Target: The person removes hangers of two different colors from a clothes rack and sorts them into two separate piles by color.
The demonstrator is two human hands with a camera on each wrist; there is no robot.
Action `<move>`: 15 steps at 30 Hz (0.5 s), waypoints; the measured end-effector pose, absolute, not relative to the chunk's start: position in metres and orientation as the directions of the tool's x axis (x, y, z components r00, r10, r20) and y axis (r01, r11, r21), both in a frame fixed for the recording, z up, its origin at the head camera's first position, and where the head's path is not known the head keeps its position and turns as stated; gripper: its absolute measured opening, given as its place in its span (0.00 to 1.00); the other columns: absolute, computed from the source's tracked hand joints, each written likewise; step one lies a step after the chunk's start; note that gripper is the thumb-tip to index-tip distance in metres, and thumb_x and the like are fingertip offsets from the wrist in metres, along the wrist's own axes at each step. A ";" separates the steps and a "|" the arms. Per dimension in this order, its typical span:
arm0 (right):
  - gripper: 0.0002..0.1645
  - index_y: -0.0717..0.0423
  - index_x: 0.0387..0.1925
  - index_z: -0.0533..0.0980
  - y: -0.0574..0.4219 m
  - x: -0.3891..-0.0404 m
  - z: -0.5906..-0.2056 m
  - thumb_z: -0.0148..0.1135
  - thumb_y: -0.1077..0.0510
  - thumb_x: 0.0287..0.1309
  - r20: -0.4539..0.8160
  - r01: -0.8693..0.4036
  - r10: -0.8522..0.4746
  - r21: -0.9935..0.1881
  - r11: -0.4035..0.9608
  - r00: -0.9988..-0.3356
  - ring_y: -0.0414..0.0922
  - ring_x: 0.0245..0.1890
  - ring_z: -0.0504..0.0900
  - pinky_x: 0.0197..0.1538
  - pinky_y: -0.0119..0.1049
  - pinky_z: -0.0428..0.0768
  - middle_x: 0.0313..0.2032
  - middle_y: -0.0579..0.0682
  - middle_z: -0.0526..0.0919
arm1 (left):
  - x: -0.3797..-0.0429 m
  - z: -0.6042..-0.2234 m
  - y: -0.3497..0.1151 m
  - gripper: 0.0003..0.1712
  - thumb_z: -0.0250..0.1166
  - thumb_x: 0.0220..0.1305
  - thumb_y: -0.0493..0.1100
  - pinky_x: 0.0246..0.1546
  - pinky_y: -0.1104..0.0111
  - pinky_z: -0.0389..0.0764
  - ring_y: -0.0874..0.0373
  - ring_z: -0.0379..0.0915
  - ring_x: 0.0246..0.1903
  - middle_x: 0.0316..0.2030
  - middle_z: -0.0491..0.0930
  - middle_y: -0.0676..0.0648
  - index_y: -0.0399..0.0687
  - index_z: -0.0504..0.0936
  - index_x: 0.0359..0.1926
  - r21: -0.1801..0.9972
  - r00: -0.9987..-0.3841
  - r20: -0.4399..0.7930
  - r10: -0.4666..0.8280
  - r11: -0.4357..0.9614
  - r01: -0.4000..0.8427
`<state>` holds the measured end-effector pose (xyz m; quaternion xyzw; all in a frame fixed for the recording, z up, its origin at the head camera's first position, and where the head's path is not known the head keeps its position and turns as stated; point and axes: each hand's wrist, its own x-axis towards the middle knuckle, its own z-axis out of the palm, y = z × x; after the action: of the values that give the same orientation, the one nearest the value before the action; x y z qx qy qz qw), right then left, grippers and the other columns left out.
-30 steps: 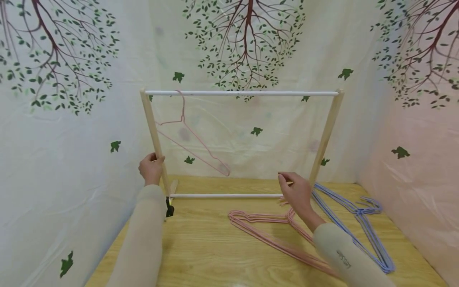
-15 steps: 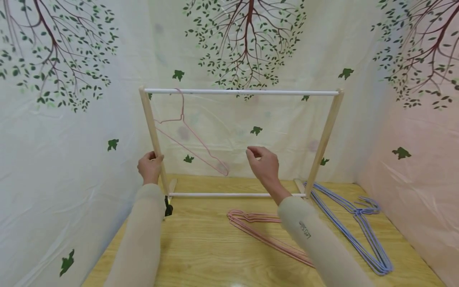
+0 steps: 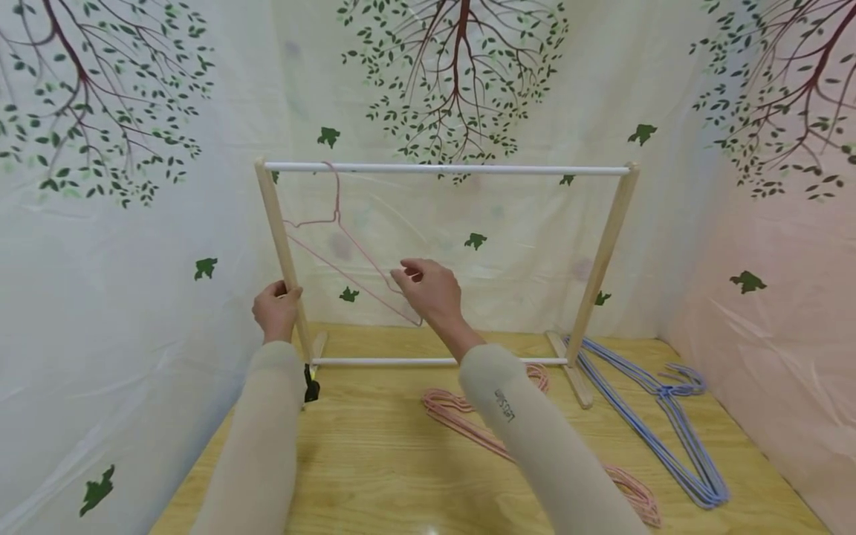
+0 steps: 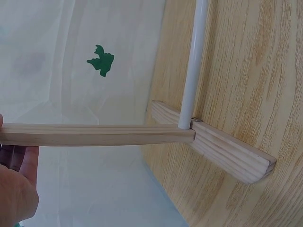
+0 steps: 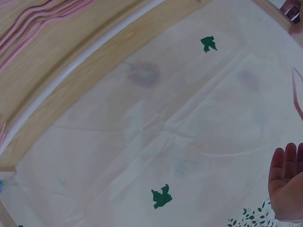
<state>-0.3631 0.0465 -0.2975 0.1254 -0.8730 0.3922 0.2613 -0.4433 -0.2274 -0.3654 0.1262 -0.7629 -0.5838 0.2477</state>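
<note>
My left hand [image 3: 276, 310] grips the left wooden post [image 3: 276, 223] of a small clothes rack; the left wrist view shows the fingers [image 4: 29, 165] under that post. A pink wire hanger [image 3: 337, 195] hangs tilted by its hook from the white top rail [image 3: 481, 169], near the left end. My right hand [image 3: 431, 297], fingers loosely curved and holding nothing, is raised in front of the rack. In the head view it overlaps the hanger's lower right arm. In the right wrist view a gap shows between the fingers and the pink hanger [image 5: 295, 94].
A bundle of pink hangers [image 3: 436, 401] lies on the wooden table [image 3: 374, 453], partly hidden by my right sleeve. Several blue hangers [image 3: 669, 394] lie at the right, beside the rack's foot [image 3: 580, 386]. A small black object [image 3: 311, 385] sits at the left post's base.
My right hand has risen and moved left from above the pink bundle to near the hanging hanger. The left hand stays on the post.
</note>
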 end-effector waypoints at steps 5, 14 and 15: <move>0.23 0.49 0.55 0.82 0.026 -0.364 -0.296 0.62 0.42 0.66 0.540 -0.409 -0.023 -0.607 0.682 -0.841 0.44 0.44 0.83 0.46 0.43 0.80 0.44 0.47 0.86 | -0.443 -0.365 -0.230 0.22 0.63 0.68 0.42 0.54 0.56 0.76 0.43 0.77 0.51 0.53 0.81 0.36 0.36 0.80 0.60 0.954 -0.848 0.227 -0.480 0.284 0.095; 0.17 0.48 0.49 0.85 0.016 -0.369 -0.303 0.63 0.46 0.65 0.522 -0.375 -0.008 -0.601 0.706 -0.853 0.41 0.37 0.84 0.40 0.40 0.80 0.40 0.44 0.88 | -0.446 -0.367 -0.229 0.23 0.64 0.68 0.42 0.54 0.56 0.75 0.43 0.76 0.52 0.54 0.80 0.35 0.36 0.79 0.60 0.955 -0.849 0.227 -0.477 0.278 0.099; 0.16 0.49 0.48 0.86 0.016 -0.370 -0.303 0.63 0.46 0.65 0.519 -0.373 -0.005 -0.607 0.702 -0.855 0.41 0.36 0.84 0.39 0.40 0.79 0.39 0.44 0.88 | -0.446 -0.367 -0.229 0.22 0.64 0.68 0.42 0.54 0.56 0.75 0.42 0.76 0.52 0.54 0.80 0.35 0.36 0.79 0.60 0.956 -0.849 0.226 -0.477 0.278 0.099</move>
<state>-0.3696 0.0158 -0.3031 0.1065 -0.8886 0.3711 0.2477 -0.4463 -0.2290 -0.3672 0.1242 -0.7608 -0.5881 0.2448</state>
